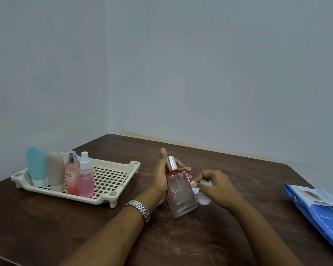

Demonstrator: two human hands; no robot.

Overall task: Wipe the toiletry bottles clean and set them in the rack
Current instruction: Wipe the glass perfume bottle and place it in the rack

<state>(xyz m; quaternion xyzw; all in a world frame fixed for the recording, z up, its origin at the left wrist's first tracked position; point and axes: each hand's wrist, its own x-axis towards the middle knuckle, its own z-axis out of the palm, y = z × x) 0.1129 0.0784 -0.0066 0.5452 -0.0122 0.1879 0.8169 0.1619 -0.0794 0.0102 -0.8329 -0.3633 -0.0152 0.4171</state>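
Two bare forearms are seen reaching in from the near edge of the wooden table (46,217), with a metal wristwatch (138,208) worn on the left. Toward the middle of the table, a clear glass perfume bottle (181,192) with a silver cap is gripped by the left hand (160,177). A crumpled white wipe (202,197) is pinched by the right hand (217,186) and pressed to the bottle's right side.

The wiping is judged best done with the bottle held firmly and turned face by face, so that every side, the shoulder and the cap are covered. It can then be stood in the cream rack (112,162) at the far left corner, beside the teal tube (36,166), beige tube (55,171) and two pink spray bottles (85,179).

Whether the bottle's base rests on the table cannot be told. Its far face is hidden by the left fingers. A blue packet (319,206) at the right edge is cut off by the frame, and its print is too blurred to be read.
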